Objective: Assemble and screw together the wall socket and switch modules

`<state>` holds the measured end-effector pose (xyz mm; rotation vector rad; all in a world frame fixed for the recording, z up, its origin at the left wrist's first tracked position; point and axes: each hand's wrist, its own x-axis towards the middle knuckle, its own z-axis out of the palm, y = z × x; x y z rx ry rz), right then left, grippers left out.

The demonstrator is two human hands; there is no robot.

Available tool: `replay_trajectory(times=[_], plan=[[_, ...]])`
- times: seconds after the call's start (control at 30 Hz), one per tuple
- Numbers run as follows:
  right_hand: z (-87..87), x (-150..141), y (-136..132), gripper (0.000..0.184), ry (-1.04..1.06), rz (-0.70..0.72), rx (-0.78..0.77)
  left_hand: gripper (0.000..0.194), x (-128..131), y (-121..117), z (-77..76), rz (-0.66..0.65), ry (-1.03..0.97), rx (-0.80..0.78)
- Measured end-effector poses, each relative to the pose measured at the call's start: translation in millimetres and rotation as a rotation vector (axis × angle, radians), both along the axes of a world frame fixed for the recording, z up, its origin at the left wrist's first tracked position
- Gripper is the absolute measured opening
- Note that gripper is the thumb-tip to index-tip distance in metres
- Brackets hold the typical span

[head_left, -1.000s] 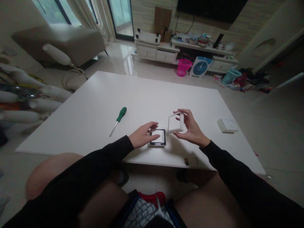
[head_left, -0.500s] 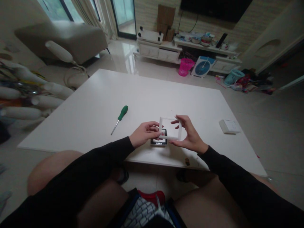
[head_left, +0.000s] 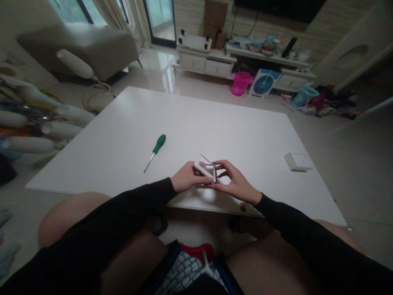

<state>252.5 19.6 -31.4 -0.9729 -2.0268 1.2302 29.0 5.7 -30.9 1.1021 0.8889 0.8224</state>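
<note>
The white table gives plenty of flat support, and the work sits close to its near edge; bringing it a little further in would probably make it safer. The left hand is closed on the white frame's left side, thumb along the near bar; the right hand has its thumb and fingertips curled about the right end, though I cannot tell whether they pinch the frame, the piece beneath, or both. The green-handled screwdriver lies off to the left, well apart from the hands; the white box stands far to the right; neither seems needed for this step. The white frame is between the two hands, tilted, over the near part of the table; the dark-edged piece shows only in part at its right, so their exact fit is hidden. To handle this well, I would level the frame, match one corner to the piece, then press evenly, keeping fingertips out of the gap; the small brown object near the table's edge is best left out of the sleeve's way.
</note>
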Motion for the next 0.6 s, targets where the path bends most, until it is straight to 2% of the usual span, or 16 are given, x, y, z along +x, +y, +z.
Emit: replay_trajectory(times=[0.2,0.27,0.37,0.43,0.53,0.6], plan=[[-2.8,-1.7,-3.0,0.061,0.019,0.034,-0.069,0.041,5.6,-4.9,2.3,-0.074,0.058,0.067],[-2.1,-0.2,-1.4,0.061,0.006,0.022,-0.031,0.041,4.1,-3.3,2.9,-0.105,0.054,0.065],[-1.9,6.7,7.0,0.067,-0.043,-0.062,0.111,0.041,-6.8,6.4,1.0,-0.126,0.055,0.064],[-3.0,13.5,15.1,0.072,-0.109,-0.081,0.209,0.045,-18.8,15.8,-1.4,-0.101,0.133,0.104],[-6.5,21.8,24.7,0.071,-0.21,0.015,0.28,0.051,-35.0,25.5,-5.0,0.03,0.329,0.218],[-9.6,23.0,27.3,0.069,-0.253,0.091,0.312,0.058,-39.4,26.2,-8.0,0.051,0.481,0.315]])
